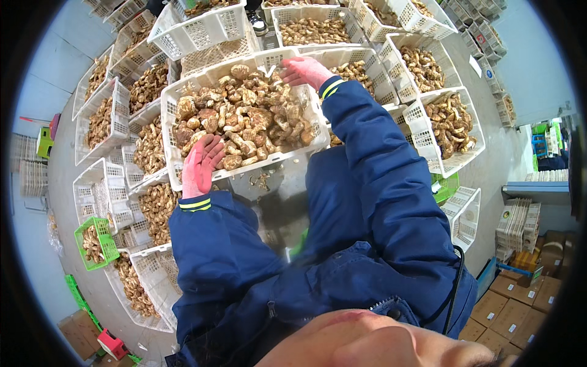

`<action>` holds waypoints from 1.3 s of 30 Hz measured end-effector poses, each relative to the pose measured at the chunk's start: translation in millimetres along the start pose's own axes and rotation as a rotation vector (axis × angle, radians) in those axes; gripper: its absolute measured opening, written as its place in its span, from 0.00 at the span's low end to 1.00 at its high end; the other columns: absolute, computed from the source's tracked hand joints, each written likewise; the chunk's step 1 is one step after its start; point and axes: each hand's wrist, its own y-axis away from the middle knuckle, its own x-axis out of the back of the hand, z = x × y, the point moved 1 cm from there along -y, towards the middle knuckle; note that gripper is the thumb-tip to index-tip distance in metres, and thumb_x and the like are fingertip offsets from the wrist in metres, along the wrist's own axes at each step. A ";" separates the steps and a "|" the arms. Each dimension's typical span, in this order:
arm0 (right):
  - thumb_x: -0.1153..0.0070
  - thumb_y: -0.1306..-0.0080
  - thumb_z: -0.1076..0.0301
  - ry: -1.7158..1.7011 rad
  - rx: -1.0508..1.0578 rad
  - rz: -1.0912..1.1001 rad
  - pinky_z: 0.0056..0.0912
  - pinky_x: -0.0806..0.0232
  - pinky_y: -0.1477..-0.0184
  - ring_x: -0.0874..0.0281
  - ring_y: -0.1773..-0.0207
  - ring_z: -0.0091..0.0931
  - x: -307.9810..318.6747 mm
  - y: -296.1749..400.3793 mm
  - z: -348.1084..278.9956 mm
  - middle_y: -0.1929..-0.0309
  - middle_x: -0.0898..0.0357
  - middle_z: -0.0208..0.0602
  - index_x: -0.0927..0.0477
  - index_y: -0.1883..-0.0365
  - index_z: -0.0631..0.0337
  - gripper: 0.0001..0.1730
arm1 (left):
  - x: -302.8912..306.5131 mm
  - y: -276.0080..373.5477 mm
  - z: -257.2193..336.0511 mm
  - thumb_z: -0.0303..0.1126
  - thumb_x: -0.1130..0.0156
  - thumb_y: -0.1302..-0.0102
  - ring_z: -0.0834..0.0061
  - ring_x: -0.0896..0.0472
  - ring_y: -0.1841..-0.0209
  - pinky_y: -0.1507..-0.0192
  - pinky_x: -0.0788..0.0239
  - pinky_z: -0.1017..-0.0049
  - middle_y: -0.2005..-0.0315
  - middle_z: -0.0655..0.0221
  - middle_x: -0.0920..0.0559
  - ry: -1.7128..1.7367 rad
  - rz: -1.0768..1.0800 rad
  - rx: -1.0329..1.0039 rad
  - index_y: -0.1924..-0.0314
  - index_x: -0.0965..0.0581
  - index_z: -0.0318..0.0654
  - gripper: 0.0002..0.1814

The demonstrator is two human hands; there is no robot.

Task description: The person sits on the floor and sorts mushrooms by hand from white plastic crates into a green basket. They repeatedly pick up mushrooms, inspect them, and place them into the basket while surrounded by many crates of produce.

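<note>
A large white plastic crate [321, 146] stands before me, heaped with brown-capped mushrooms [247, 117] with pale stems. My left hand [202, 160], in a pink glove, is at the crate's near left corner, palm turned inward, fingers spread against the mushrooms' edge and holding nothing that shows. At the crate's far right corner is my right hand [303, 71], also gloved in pink. Its fingers are extended over the rim, and no mushroom shows in its grasp. Mushroom scraps [260, 180] lie on the floor just below the crate's near side.
Several white crates of mushrooms surround the large one on the left, right and far side. A green basket [110, 245] with mushrooms is at lower left. Cardboard boxes [509, 316] are stacked at lower right. A person's shoe [257, 24] shows beyond the crates.
</note>
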 end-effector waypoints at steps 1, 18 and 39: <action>0.51 0.32 0.54 -0.023 -0.041 0.032 0.31 0.27 0.57 0.20 0.61 0.29 -8.9 2.1 2.6 0.59 0.19 0.43 0.26 0.48 0.61 0.22 | 1.5 1.4 0.8 0.39 0.56 0.28 0.62 0.27 0.44 0.42 0.33 0.66 0.44 0.52 0.29 0.039 -0.025 -0.004 0.40 0.35 0.28 0.24; 0.52 0.35 0.62 -0.459 0.008 -0.062 0.34 0.34 0.75 0.30 0.81 0.28 -16.1 41.1 60.0 0.78 0.28 0.35 0.27 0.57 0.58 0.12 | 0.1 -0.5 -19.8 0.46 0.44 0.34 0.72 0.19 0.66 0.65 0.26 0.76 0.64 0.61 0.18 -0.260 0.036 0.127 0.52 0.25 0.30 0.23; 0.47 0.44 0.39 0.649 -0.217 0.420 0.35 0.36 0.45 0.28 0.45 0.35 -33.2 66.8 69.6 0.49 0.25 0.49 0.26 0.47 0.66 0.40 | 25.3 17.1 -57.6 0.49 0.42 0.36 0.61 0.21 0.68 0.69 0.28 0.66 0.57 0.62 0.20 -0.292 0.522 0.227 0.53 0.27 0.41 0.21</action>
